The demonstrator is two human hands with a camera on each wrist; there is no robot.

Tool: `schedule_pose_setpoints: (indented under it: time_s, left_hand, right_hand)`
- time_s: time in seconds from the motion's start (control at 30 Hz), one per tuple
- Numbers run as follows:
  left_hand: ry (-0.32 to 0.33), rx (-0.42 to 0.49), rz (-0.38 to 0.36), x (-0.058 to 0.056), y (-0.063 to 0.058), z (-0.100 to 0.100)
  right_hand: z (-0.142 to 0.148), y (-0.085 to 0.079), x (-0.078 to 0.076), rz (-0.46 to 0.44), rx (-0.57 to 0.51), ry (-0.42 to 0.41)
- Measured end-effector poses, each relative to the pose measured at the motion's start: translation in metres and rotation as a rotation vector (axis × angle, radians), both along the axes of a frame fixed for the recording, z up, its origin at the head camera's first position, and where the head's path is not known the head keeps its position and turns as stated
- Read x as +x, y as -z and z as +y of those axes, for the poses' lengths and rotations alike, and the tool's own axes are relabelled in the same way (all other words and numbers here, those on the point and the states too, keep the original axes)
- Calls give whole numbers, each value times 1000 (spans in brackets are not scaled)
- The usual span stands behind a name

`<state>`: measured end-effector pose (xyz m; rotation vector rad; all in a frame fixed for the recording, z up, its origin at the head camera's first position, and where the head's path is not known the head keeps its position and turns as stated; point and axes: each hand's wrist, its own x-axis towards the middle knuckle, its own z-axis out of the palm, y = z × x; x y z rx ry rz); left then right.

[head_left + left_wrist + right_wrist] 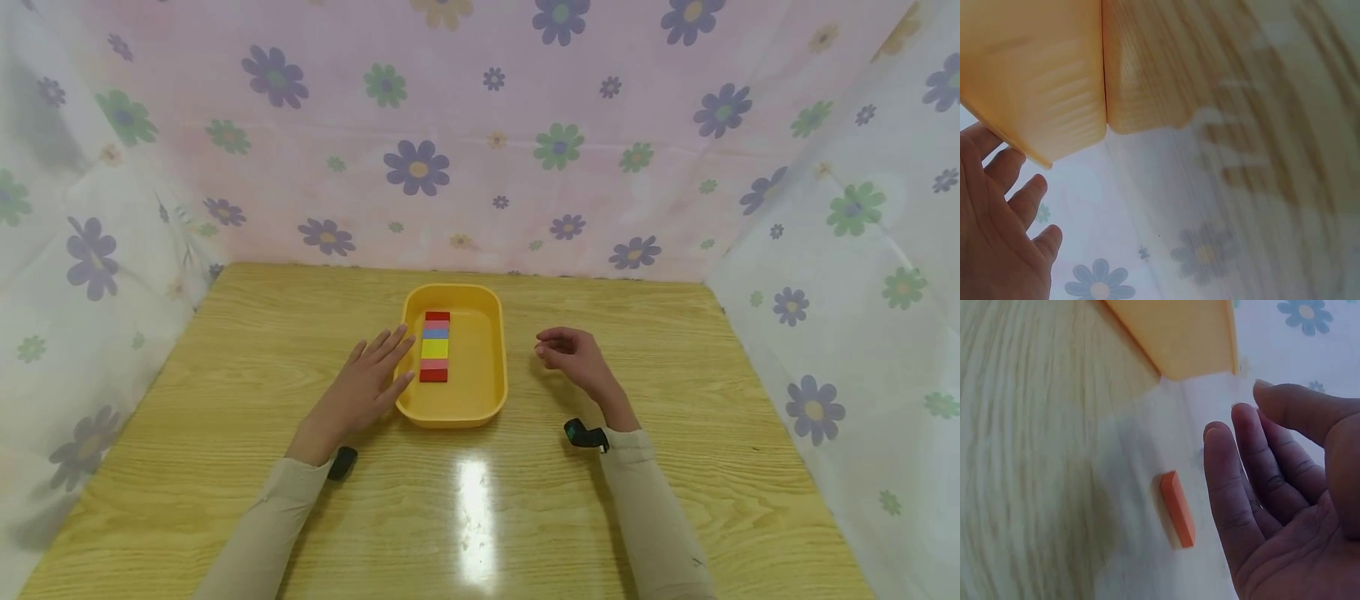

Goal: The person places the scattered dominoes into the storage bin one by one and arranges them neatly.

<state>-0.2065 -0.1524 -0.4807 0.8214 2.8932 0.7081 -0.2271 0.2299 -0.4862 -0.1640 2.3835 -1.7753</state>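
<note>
A yellow plastic tray (480,367) stands on the table, with a row of coloured blocks (435,348) along its left side: red at both ends, with pink, blue and yellow between. My left hand (363,387) spreads its straight fingers over the tray's left rim; in the left wrist view the fingertips (1007,164) are right at the rim. To the right of the tray hovers my right hand (576,358), its fingers loosely bent and holding nothing. Beside it, an orange-red block (1179,509) lies on the table in the right wrist view; in the head view the hand largely hides it.
The wood-grain table (697,467) reaches back to a flowered curtain (465,108), and more of this cloth hangs at both sides. Dark wrist cameras (585,435) sit at the sleeve cuffs. A bright light reflection shows on the tabletop in front of the tray.
</note>
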Motion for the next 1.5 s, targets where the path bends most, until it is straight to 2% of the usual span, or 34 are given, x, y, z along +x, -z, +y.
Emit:
schedule_pose_setpoints:
  time_s: [0.3, 0.5, 0.67, 0.93, 1.2, 1.5]
  left_hand:
    - [-3, 1, -13, 0, -1, 0]
    - [-10, -10, -29, 0, -2, 0]
    - [-11, -8, -27, 0, 0, 0]
    - [-3, -5, -28, -1, 0, -1]
    - [0, 6, -15, -1, 1, -1]
    - [-3, -7, -10, -1, 2, -2]
  right_hand:
    - [23, 6, 3, 77, 115, 31]
    - [33, 7, 0, 143, 176, 38]
    - [37, 8, -5, 163, 222, 31]
    - [37, 9, -13, 170, 274, -6]
    - [36, 11, -22, 161, 394, -84]
    - [32, 8, -27, 125, 479, -142]
